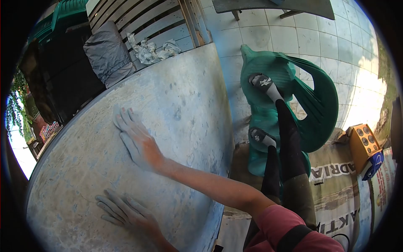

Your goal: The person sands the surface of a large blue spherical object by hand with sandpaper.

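Observation:
My right hand (136,140) lies palm down on a large slab (180,113) with a mottled pale-grey and blue surface. Its fingers are stretched out, and grey dust or paste coats them. Lower on the same slab, my left hand (126,210) rests flat with fingers spread, coated in the same grey. Neither hand holds anything. The slab's surface is patchy and scuffed, with darker blue marks near its right side.
My feet stand on green plastic chairs (323,105) beside the slab. A grey cloth bundle (109,50) and a crumpled white cloth (155,52) lie at the slab's far edge, near wooden slats (151,17). A yellow-brown box (364,140) sits on printed sheeting (336,197).

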